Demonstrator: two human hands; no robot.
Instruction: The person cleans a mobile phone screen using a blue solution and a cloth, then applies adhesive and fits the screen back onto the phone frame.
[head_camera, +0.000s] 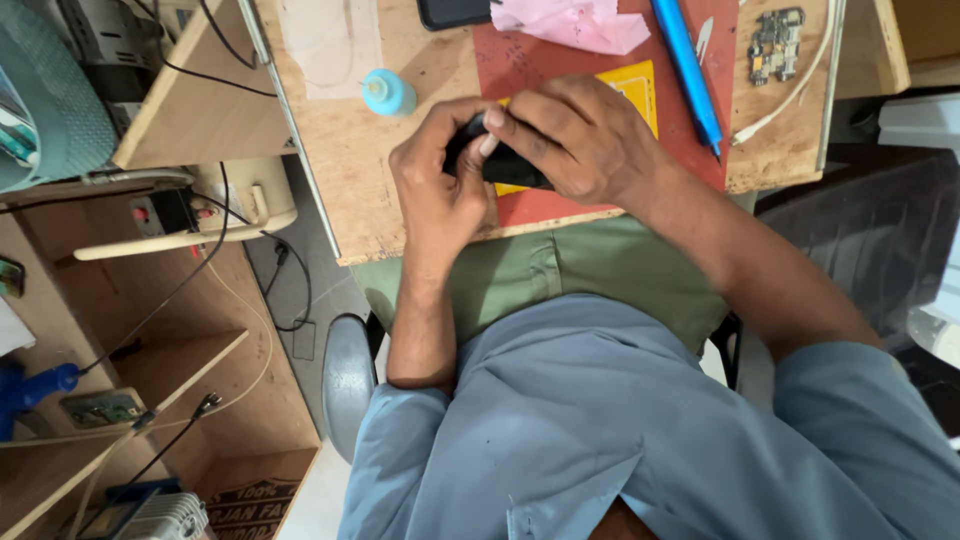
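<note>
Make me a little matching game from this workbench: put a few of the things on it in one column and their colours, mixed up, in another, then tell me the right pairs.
Things:
1. small bottle
2. long pen-like tool
3. crumpled tissue
4. object gripped by the left hand and right hand

Colours:
A. pink
B. black
C. light blue
D. bright blue

Right pairs: 1-C, 2-D, 3-A, 4-B. The black object is mostly hidden by the fingers, so only its colour is clear.
</note>
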